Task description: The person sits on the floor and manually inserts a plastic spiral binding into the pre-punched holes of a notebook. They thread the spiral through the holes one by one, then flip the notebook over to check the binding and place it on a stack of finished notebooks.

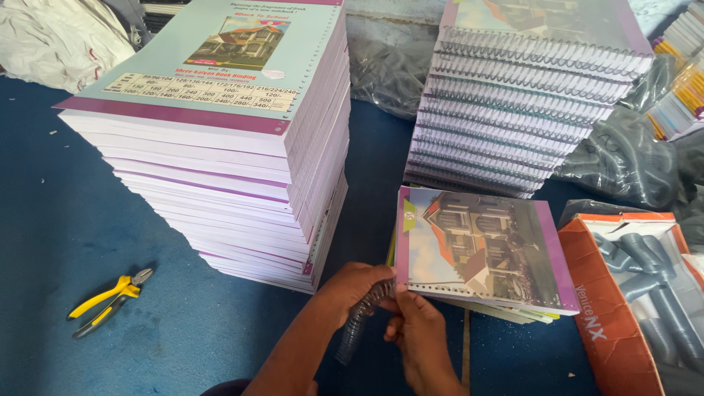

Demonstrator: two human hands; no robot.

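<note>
Head view: two hands (352, 290) (422, 330), one spiral coil (361, 319), one notebook (480, 246)

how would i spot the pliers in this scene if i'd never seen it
Start at the tall stack of unbound notebooks on the left of the blue floor. Look down to the bare floor at its lower left, well away from the person's hands: the pliers lie there alone. Their bright yellow handles and small grey metal tips set them apart from all the paper and dark plastic coils around.
</note>
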